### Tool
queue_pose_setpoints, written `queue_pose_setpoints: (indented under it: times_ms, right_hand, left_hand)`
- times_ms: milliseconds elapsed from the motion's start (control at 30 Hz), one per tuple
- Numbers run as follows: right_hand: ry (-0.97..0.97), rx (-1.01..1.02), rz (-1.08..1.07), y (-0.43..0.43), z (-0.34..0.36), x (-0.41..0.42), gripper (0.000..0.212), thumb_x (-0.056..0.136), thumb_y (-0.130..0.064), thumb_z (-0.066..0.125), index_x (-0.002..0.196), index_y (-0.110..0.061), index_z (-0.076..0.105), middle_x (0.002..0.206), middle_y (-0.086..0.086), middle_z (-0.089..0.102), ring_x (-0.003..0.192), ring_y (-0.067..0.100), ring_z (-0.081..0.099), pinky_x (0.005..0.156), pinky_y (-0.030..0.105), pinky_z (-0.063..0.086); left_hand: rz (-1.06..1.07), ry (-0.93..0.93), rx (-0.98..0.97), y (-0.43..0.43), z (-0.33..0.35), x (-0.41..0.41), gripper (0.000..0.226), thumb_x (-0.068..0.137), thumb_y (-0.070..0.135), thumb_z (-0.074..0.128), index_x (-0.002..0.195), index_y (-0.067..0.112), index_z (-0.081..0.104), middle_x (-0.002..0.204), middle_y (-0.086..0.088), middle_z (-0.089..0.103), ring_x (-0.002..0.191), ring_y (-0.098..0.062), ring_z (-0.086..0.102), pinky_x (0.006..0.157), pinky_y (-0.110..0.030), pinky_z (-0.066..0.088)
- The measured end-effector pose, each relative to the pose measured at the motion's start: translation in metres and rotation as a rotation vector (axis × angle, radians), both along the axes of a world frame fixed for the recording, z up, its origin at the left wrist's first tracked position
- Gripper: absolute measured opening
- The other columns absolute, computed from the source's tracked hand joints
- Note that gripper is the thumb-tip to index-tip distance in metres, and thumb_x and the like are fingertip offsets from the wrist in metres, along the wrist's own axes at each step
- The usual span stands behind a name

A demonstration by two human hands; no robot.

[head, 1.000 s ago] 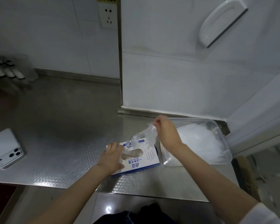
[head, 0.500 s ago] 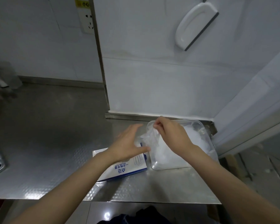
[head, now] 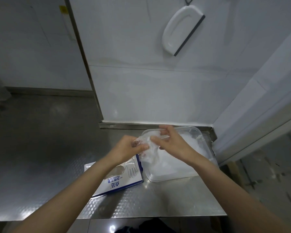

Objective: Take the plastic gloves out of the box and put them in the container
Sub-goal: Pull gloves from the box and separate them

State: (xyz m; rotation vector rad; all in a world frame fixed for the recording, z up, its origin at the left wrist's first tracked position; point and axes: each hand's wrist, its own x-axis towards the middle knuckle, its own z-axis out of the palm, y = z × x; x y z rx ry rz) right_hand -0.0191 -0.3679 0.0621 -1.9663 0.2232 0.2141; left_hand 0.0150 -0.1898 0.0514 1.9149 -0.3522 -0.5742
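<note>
A white and blue glove box [head: 123, 180] lies flat on the steel counter, partly under my left forearm. To its right stands a clear plastic container [head: 173, 176] with a heap of clear plastic gloves [head: 180, 158] inside. Between my hands, over the container's left edge, hangs a crumpled clear plastic glove [head: 149, 148]. My left hand [head: 129, 148] grips its left side with curled fingers. My right hand [head: 171, 142] pinches its upper right part.
The steel counter [head: 40, 157] stretches left and ends at a front edge near me. A white tiled wall with a metal corner strip [head: 84, 64] rises behind the container. A white squeegee [head: 181, 31] hangs on the wall. A white door frame [head: 259, 101] stands at right.
My left hand lifted off the box and took hold of the glove. My right hand carried the glove from above the box to the container's left edge. The view shifted right.
</note>
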Motion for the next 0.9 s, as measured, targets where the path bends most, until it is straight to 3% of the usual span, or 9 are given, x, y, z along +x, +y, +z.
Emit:
queue_pose_setpoints:
  times_ms: [67,133,267,433,533,600,700,800,900]
  right_hand:
    - [0.026,0.042,0.028,-0.001,-0.002,0.0,0.048,0.079,-0.024,0.075,0.117,-0.021,0.045,0.099,-0.01,0.056,0.082,0.009,0.062,0.067,0.016,0.051]
    - [-0.026,0.123,0.008,-0.006,-0.004,0.002,0.026,0.08,-0.012,0.073,0.1,-0.013,0.057,0.084,-0.001,0.061,0.066,0.005,0.058,0.057,0.013,0.047]
    - [-0.064,0.112,-0.086,-0.017,-0.01,0.005,0.016,0.084,-0.018,0.071,0.077,-0.008,0.061,0.064,-0.003,0.056,0.052,0.002,0.052,0.054,0.014,0.046]
    - [-0.096,0.043,-0.156,-0.024,-0.016,0.006,0.025,0.094,-0.019,0.058,0.069,-0.017,0.061,0.043,-0.013,0.05,0.04,-0.001,0.044,0.048,0.013,0.038]
    - [-0.121,0.004,-0.177,-0.026,-0.016,0.008,0.028,0.096,-0.018,0.054,0.068,-0.019,0.061,0.048,-0.01,0.05,0.041,-0.001,0.044,0.045,0.011,0.037]
    - [-0.122,-0.009,-0.18,-0.026,-0.016,0.008,0.028,0.096,-0.017,0.052,0.069,-0.018,0.06,0.053,-0.004,0.049,0.045,0.001,0.044,0.045,0.012,0.038]
    - [-0.148,-0.03,-0.147,-0.025,-0.014,0.005,0.025,0.096,-0.018,0.053,0.072,-0.016,0.06,0.056,-0.003,0.051,0.049,0.004,0.046,0.048,0.014,0.042]
    - [-0.203,-0.15,-0.047,-0.023,-0.01,0.003,0.024,0.095,-0.021,0.054,0.071,-0.019,0.059,0.059,-0.01,0.054,0.051,0.0,0.05,0.056,0.017,0.043]
    - [-0.262,-0.332,0.158,-0.02,0.001,0.0,0.02,0.094,-0.024,0.055,0.077,-0.015,0.062,0.064,-0.017,0.055,0.062,-0.005,0.052,0.061,0.015,0.037]
  left_hand:
    - [0.013,0.011,-0.002,-0.003,0.0,0.0,0.02,0.087,0.014,0.065,0.068,0.019,0.066,0.05,0.015,0.063,0.049,0.008,0.056,0.053,-0.007,0.04]
    - [0.026,0.039,0.007,-0.003,-0.001,-0.001,0.02,0.089,0.015,0.062,0.07,0.014,0.068,0.05,0.012,0.063,0.048,0.007,0.055,0.053,-0.008,0.04]
    - [0.081,0.095,0.069,0.005,-0.01,0.0,0.029,0.094,0.018,0.056,0.077,0.002,0.071,0.072,-0.01,0.071,0.059,-0.002,0.062,0.065,-0.015,0.05]
    - [0.123,0.014,0.2,0.015,-0.016,0.007,0.036,0.097,0.013,0.049,0.065,0.023,0.065,0.061,0.01,0.069,0.068,-0.008,0.062,0.07,-0.022,0.051]
    - [0.117,-0.033,0.236,0.016,-0.011,0.012,0.033,0.096,0.012,0.049,0.074,0.027,0.067,0.072,0.016,0.066,0.077,-0.008,0.061,0.065,-0.018,0.044]
    - [0.074,-0.085,0.254,0.016,-0.008,0.015,0.02,0.094,0.013,0.054,0.102,0.025,0.069,0.101,0.012,0.065,0.095,-0.008,0.059,0.079,-0.021,0.043]
    - [-0.054,-0.309,0.397,0.012,-0.006,0.014,0.068,0.084,0.011,0.064,0.144,0.025,0.035,0.141,0.005,0.038,0.132,-0.013,0.034,0.11,-0.029,0.029]
    - [-0.257,-0.435,0.352,-0.001,0.011,-0.001,0.082,0.075,0.018,0.061,0.146,0.032,0.022,0.146,0.008,0.026,0.137,-0.011,0.021,0.115,-0.032,0.02]
    - [-0.262,-0.21,0.124,-0.013,0.024,-0.01,0.078,0.071,0.033,0.054,0.144,0.028,0.025,0.143,0.01,0.031,0.132,-0.005,0.029,0.11,-0.028,0.027]
